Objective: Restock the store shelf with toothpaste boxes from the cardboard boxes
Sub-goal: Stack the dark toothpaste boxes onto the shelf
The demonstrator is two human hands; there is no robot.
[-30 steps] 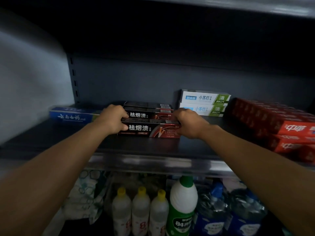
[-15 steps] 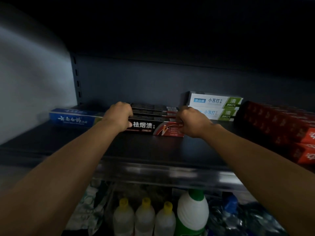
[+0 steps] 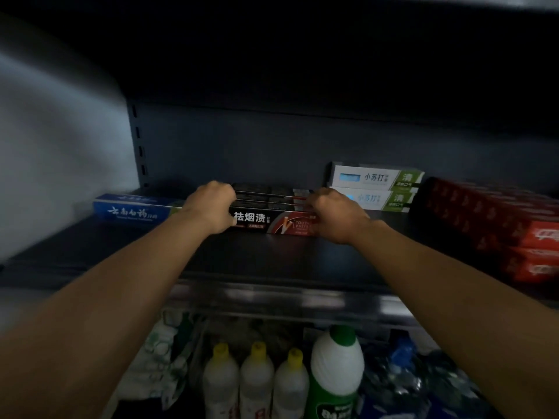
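Observation:
Several black toothpaste boxes (image 3: pixel 266 220) with white lettering and a red end lie side by side in a row on the dark shelf (image 3: pixel 272 261). My left hand (image 3: pixel 211 208) grips the left end of the row, fingers curled over the tops. At the right end, my right hand (image 3: pixel 335 214) grips the same way. The boxes rest flat on the shelf, front box label facing me. The rear boxes are mostly hidden behind the front one.
A blue toothpaste box (image 3: pixel 136 208) lies left of the black ones. White-and-green boxes (image 3: pixel 375 189) are stacked at the back right, red boxes (image 3: pixel 502 225) at the far right. Bottles (image 3: pixel 257 379) and a green-capped white bottle (image 3: pixel 337 370) stand on the shelf below.
Both hands have pushed the black boxes back on the shelf, into line with the blue box. The camera has shifted slightly.

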